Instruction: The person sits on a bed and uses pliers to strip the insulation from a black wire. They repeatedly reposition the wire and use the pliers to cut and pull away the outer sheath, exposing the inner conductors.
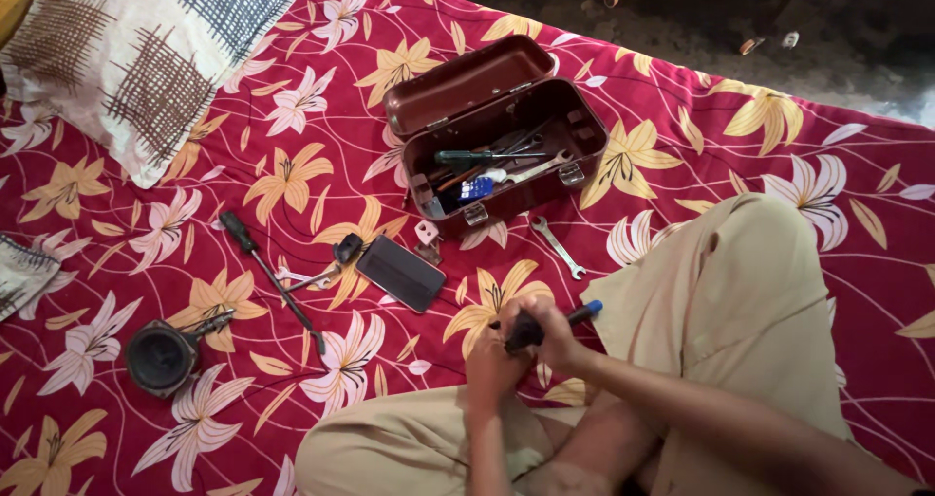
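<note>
Both our hands meet just in front of our crossed legs, low centre of the head view. Right hand [545, 332] has its fingers curled shut round a small dark tool [531, 330] with a blue tip sticking out to the right. Left hand [492, 365] sits just below and left of it, touching the tool's dark end; fingers look closed on it, but how tightly we cannot tell.

We're seated on a bed under a red sheet [292, 97] with yellow and white flowers.

Around us:
- Brown metal toolbox [506, 150], lid open and tilted back, holds a green-handled screwdriver, spanners and bits.
- Loose open-ended spanner [557, 247] lies on the sheet just in front of the box, between it and our right knee.
- Dark phone [400, 273] lies flat, screen up, left of our hands, near the box.
- Long black-handled screwdriver [268, 277] lies diagonally further left, with a small black part [347, 250] and a metal piece beside its shaft.
- Round black cup-shaped part [161, 358] sits near the left edge, well apart from our hands.
- Checked pillow [136, 58] top left.
</note>
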